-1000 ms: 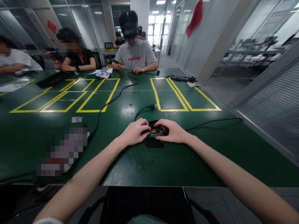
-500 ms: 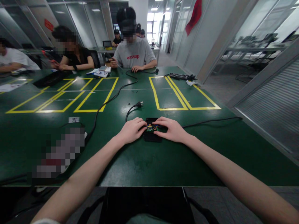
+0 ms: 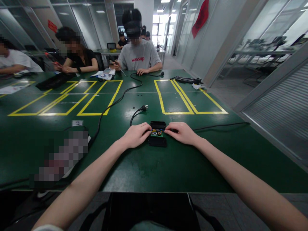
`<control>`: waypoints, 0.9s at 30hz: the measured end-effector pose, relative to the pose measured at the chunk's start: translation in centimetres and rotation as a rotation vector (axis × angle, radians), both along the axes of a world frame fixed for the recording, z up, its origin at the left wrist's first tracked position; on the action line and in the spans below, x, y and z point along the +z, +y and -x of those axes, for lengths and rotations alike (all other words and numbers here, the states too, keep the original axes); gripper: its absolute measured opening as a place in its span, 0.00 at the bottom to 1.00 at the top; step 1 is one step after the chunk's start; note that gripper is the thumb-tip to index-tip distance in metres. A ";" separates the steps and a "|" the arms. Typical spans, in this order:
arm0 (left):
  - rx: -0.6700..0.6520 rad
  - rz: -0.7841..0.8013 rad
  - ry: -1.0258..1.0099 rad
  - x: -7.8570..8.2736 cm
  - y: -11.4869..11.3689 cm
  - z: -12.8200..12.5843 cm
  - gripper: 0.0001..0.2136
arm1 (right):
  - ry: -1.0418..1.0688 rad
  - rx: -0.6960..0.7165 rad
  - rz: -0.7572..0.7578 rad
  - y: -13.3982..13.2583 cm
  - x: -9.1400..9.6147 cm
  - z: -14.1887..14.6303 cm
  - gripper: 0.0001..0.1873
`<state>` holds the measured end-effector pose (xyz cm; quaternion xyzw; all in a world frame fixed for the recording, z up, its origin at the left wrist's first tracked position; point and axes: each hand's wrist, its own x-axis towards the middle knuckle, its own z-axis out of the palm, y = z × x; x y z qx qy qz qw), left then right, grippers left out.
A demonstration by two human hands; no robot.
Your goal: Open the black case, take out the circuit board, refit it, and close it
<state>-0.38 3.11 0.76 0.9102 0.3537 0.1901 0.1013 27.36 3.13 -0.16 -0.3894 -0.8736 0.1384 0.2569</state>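
Note:
A small green circuit board (image 3: pixel 157 134) with copper-coloured ring coils lies between two black plastic case halves. The far half (image 3: pixel 158 124) is behind it and the near half (image 3: pixel 157 142) in front. My left hand (image 3: pixel 136 134) is closed in a pinch at the board's left end; its fingertips hide what they hold. At the right end, my right hand (image 3: pixel 181 132) pinches the black power cable (image 3: pixel 220 126) where thin blue wires meet the board. A second black cord with a plug (image 3: pixel 144 108) lies beyond my left hand.
The green table (image 3: pixel 154 173) carries yellow tape outlines (image 3: pixel 178 113). A blurred-out object (image 3: pixel 64 157) and a number label (image 3: pixel 77 123) sit at left. A long black cord (image 3: pixel 115 102) crosses the table. A folded tripod (image 3: pixel 187 80) lies far right. Several people sit opposite.
My right hand has shifted right, off the top of the board to its right end, uncovering the coils and the far case half. My left hand stays at the left end.

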 end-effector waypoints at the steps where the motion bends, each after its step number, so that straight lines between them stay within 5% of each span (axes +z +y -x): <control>1: 0.000 0.018 -0.023 0.1 -0.1 0.0 0.10 | 0.016 0.007 -0.012 -0.1 0.1 0.0 0.15; 7: 0.012 0.172 -0.252 0.1 -0.4 0.0 0.06 | 0.121 0.068 -0.022 -1.2 0.5 0.6 0.16; 15: -0.033 0.354 -0.317 0.2 -0.9 -0.2 0.04 | 0.139 0.185 -0.015 -1.6 0.7 0.9 0.15; 27: -0.091 0.374 -0.309 0.3 -0.9 -0.2 0.04 | 0.131 0.209 -0.028 -2.1 1.1 0.9 0.15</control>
